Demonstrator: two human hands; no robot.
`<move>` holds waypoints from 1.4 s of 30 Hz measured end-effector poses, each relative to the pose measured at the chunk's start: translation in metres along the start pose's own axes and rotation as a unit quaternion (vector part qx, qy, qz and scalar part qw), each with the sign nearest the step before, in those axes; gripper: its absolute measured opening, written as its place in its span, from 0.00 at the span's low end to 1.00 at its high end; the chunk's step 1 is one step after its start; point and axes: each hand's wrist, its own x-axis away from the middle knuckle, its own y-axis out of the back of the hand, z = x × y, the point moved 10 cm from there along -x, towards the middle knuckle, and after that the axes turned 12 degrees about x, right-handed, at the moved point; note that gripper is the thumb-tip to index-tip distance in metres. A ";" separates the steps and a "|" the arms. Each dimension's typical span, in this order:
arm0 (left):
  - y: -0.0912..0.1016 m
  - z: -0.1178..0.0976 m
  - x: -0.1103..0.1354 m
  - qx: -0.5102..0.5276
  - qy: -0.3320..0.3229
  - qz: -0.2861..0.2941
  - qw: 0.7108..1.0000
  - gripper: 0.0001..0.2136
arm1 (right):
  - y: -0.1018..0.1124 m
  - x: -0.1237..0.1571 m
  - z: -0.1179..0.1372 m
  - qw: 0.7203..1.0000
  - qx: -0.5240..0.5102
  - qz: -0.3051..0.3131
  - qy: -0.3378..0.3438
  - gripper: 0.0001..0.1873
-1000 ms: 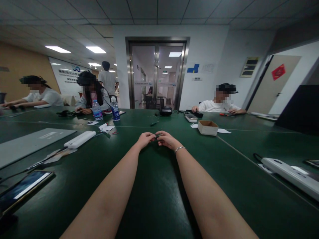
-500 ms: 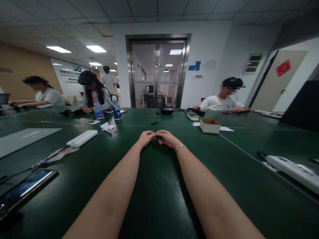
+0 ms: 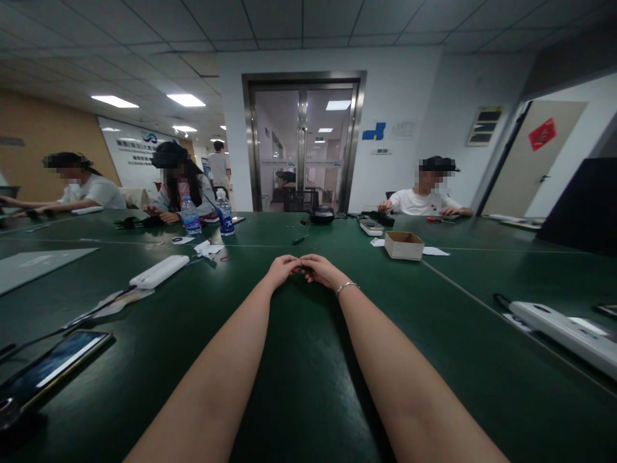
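Observation:
Both my arms stretch forward over a dark green table (image 3: pixel 308 386). My left hand (image 3: pixel 281 268) and my right hand (image 3: pixel 319 269) meet fingertip to fingertip, both with curled, pinched fingers. Between the fingertips is something small and dark that I cannot make out. A thin bracelet (image 3: pixel 348 286) circles my right wrist. Both hands rest on or just above the tabletop.
A white power strip (image 3: pixel 159 271) lies to the left, another power strip (image 3: pixel 559 326) at the right. A phone (image 3: pixel 53 364) lies near the left edge. A cardboard box (image 3: pixel 403 245), two water bottles (image 3: pixel 223 213) and a pen (image 3: pixel 299 238) lie farther off. Three people sit across the table.
My hands stay together in the same place, fingers barely shifting. The view wobbles slightly. A person standing in the far background has moved farther away.

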 end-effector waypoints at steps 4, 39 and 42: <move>-0.003 0.000 -0.002 -0.001 -0.011 0.016 1.000 0.12 | 0.001 0.002 0.001 1.000 -0.007 -0.006 -0.003 0.08; -0.007 0.006 -0.005 -0.136 -0.027 0.013 0.990 0.23 | 0.000 0.000 0.000 0.999 -0.011 0.018 0.028 0.05; -0.007 0.010 -0.007 -0.099 -0.013 0.012 0.995 0.17 | 0.000 0.000 -0.002 0.999 -0.016 0.022 0.025 0.06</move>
